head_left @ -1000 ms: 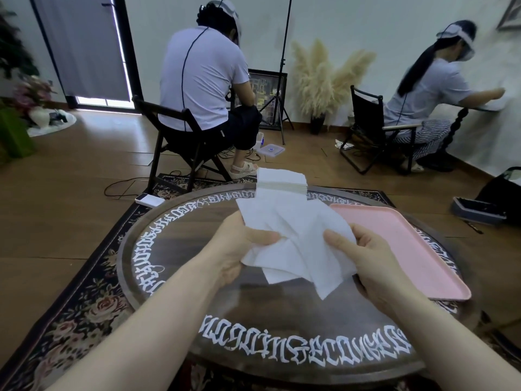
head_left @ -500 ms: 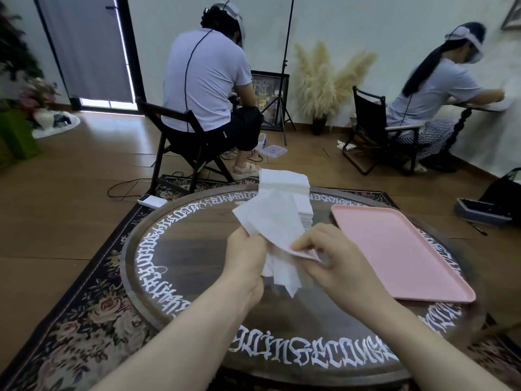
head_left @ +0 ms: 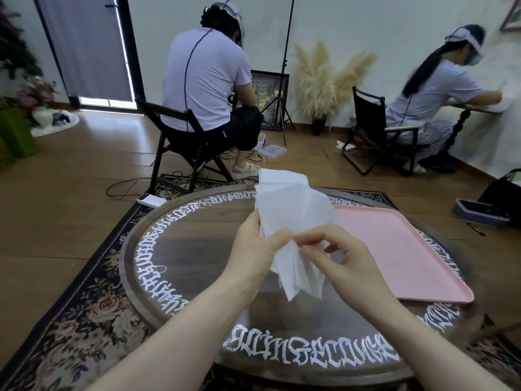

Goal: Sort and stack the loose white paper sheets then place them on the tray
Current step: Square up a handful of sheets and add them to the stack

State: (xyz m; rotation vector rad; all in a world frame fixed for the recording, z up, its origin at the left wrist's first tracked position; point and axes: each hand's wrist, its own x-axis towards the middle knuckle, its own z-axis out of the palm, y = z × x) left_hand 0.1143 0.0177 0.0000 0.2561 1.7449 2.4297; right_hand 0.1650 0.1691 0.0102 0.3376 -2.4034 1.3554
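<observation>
I hold a bunch of loose white paper sheets (head_left: 296,213) up over the middle of the round dark table (head_left: 183,249). My left hand (head_left: 256,249) grips their left edge, thumb across the front. My right hand (head_left: 341,258) pinches the sheets at the middle, fingers curled, right beside the left thumb. The sheets fan out above the hands and hang crumpled below them. A stack of white sheets (head_left: 270,174) stands on the table behind, mostly hidden by the held ones. The pink tray (head_left: 400,249) lies on the table's right side with nothing on it.
White lettering rings the table's rim. Two persons sit on folding chairs (head_left: 180,142) beyond the table, backs turned. A tripod (head_left: 282,108), cables and a white device (head_left: 150,200) lie on the floor; a dark case (head_left: 479,213) sits at right.
The sheets were spread wide between my hands; my right hand has moved left to meet the left hand, gathering them into a narrower bunch that now rises higher.
</observation>
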